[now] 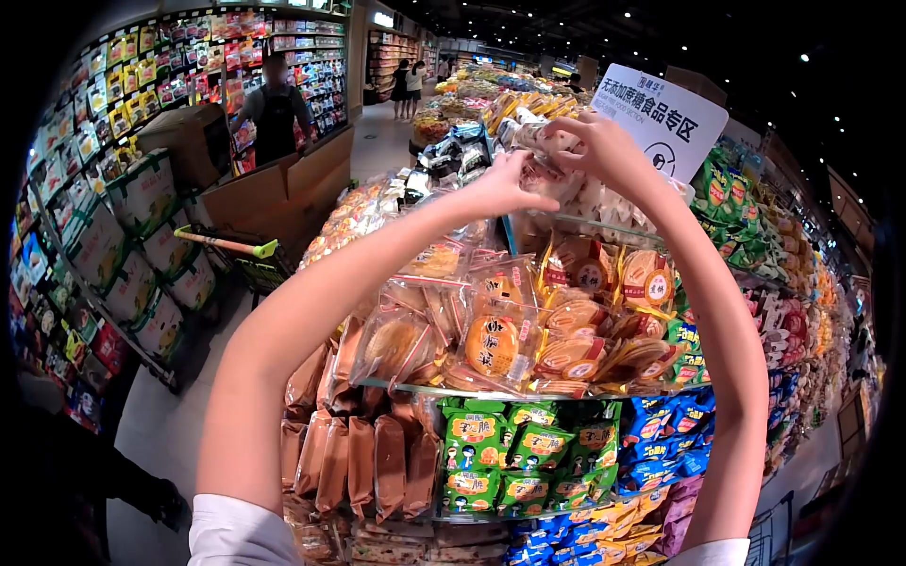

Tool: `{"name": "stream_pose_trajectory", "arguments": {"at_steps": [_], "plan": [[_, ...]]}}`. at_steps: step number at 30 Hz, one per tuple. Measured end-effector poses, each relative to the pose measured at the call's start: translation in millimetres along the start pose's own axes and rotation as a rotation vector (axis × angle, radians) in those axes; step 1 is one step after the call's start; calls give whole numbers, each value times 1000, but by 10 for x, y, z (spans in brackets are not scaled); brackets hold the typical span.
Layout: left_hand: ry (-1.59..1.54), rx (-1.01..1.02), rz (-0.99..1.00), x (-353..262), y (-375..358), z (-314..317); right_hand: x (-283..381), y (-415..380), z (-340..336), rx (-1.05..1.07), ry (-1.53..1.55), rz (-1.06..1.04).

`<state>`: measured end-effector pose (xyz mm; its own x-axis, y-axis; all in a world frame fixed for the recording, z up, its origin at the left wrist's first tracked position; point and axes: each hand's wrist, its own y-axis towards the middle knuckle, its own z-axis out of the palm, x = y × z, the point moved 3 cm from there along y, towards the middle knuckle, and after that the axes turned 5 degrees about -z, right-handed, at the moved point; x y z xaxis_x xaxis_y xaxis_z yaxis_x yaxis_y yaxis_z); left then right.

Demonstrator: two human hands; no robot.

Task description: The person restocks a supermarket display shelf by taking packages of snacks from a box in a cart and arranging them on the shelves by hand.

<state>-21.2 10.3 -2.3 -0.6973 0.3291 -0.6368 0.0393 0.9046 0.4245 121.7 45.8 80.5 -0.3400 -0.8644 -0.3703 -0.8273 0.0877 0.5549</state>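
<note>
Both arms stretch forward over a tiered snack display. My left hand point(512, 187) is at the upper middle, its thumb apart from its fingers, beside clear-wrapped pale packets point(543, 179). Over the same packets curves my right hand point(596, 146), fingers bent and spread, touching or just above them; the exact contact is unclear. Nothing is plainly held in either hand. Nearer, below the hands, lie round flat cakes in clear bags point(495, 341) and round biscuits in yellow-edged packs point(578, 311).
A white sign point(661, 118) stands right behind my right hand. Brown packets point(359, 462), green packets point(533, 448) and blue packets point(661, 429) fill lower tiers. At left are a worker in an apron point(276, 118), a large carton point(283, 193) and a cart handle point(226, 242).
</note>
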Motion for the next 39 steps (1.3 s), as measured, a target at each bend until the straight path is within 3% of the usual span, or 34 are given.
{"name": "stream_pose_trajectory", "arguments": {"at_steps": [3, 6, 9, 12, 15, 19, 22, 23, 24, 26, 29, 31, 35, 39], "plan": [[225, -175, 43, -2, 14, 199, -56, 44, 15, 24, 117, 54], [96, -179, 70, 9, 12, 120, -25, 7, 9, 2, 59, 33], [6, -357, -16, 29, -64, 1, -39, -5, -18, -41, 99, -5], [34, -442, 53, 45, -180, 3, 47, -26, -94, -81, 130, -5], [2, -547, -34, -71, -282, -3, 188, -26, -238, -88, -74, -8], [6, -621, -174, -136, -272, -2, 365, -48, -308, -45, -28, -166], [32, -684, -67, -100, -256, 72, 427, -64, -149, -13, -4, -239], [-10, -556, -118, -79, -234, 82, 415, -70, -52, -33, -51, -270], [-8, -551, -117, -17, -224, 75, 423, -73, 32, -53, -106, -301], [114, -374, 61, 54, -188, 65, 374, -87, 167, 18, -201, -288], [-54, -33, -37, 66, -252, -195, 333, -115, 91, 11, -49, -252], [-56, 148, -35, 119, -247, -307, 334, -141, 47, -47, -112, -267], [255, 74, 121, 268, -106, -207, 311, -162, 157, -119, -199, -308], [59, 52, 78, 259, -53, -74, 269, -194, 244, -164, -253, -306]]}}
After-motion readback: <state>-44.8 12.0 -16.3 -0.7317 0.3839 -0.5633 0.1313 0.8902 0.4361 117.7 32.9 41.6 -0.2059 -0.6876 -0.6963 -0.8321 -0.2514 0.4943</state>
